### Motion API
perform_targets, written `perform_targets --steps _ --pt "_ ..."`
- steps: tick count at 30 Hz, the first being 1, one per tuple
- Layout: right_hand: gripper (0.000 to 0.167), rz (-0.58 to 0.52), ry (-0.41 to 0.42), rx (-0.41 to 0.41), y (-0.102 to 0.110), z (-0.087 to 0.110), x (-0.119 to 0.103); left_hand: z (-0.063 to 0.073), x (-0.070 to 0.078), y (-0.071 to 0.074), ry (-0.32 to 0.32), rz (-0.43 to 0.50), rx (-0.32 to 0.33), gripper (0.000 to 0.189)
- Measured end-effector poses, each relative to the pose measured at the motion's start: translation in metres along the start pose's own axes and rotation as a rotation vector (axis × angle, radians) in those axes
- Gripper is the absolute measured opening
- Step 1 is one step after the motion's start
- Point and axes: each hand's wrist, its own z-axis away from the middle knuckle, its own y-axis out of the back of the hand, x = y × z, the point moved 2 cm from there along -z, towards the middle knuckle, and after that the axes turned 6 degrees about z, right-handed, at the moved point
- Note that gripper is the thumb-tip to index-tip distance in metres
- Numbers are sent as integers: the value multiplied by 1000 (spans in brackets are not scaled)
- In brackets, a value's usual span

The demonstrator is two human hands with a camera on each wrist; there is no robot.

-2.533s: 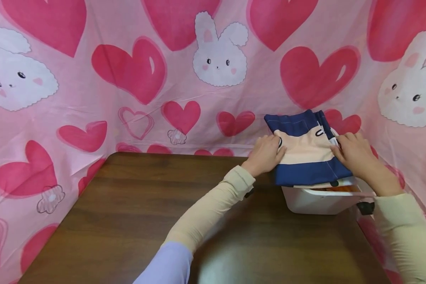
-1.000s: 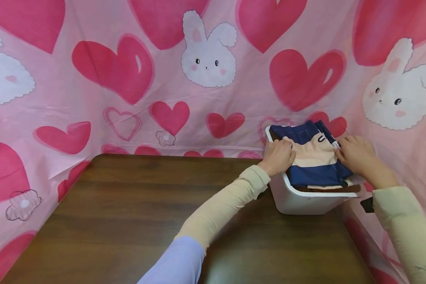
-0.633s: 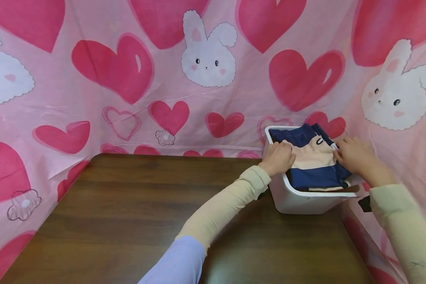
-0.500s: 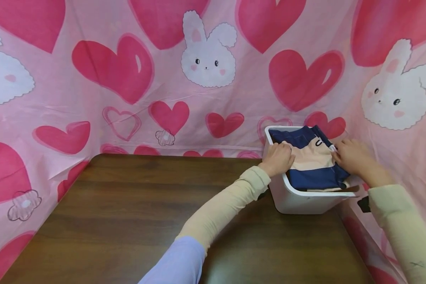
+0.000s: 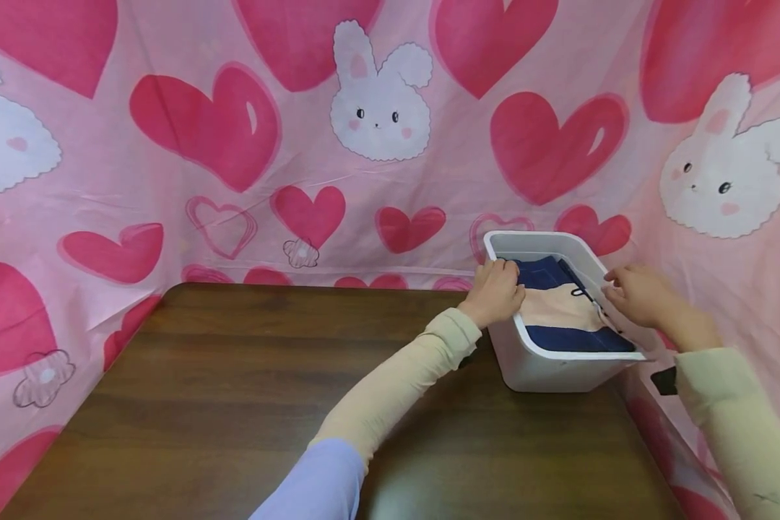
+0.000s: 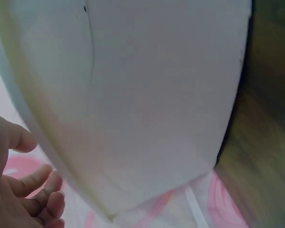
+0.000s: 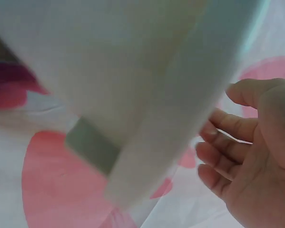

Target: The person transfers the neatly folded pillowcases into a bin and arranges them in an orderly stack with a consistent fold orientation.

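Note:
Folded navy and cream shorts [image 5: 555, 309], with a dark drawstring showing, lie flat inside a white plastic bin [image 5: 562, 373] at the back right of the table. My left hand [image 5: 496, 294] is at the bin's left rim, its fingers loosely bent and holding nothing. In the left wrist view, the thumb and fingers of that hand stand apart beside the rim. My right hand [image 5: 643, 296] hovers at the right rim, off the shorts. Its relaxed, spread fingers [image 7: 228, 147] show beside the bin wall in the right wrist view, with nothing between them.
The brown wooden table [image 5: 253, 390] extends to the left of the bin and in front of it. A pink cloth [image 5: 422, 188] printed with hearts and rabbits hangs close behind the bin and along both sides. A grey-green tab [image 7: 92, 145] shows at the bin's end.
The shorts have gone from above the bin, gripped by both hands, down below its rim. Both hands have let go of them; the left has shifted left and the right has come off the cloth.

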Motion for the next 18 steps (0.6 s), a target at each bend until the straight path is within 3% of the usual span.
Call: perform_targets --steps 5,14,18 --pt "48 -81 7 43 -3 4 -26 22 -20 14 -19 54 51 32" --pt "49 -330 224 503 -13 22 -108 80 -66 38 -111 80 101 23" --pt "49 -397 328 565 -35 21 -150 104 -100 41 -86 89 117 26"
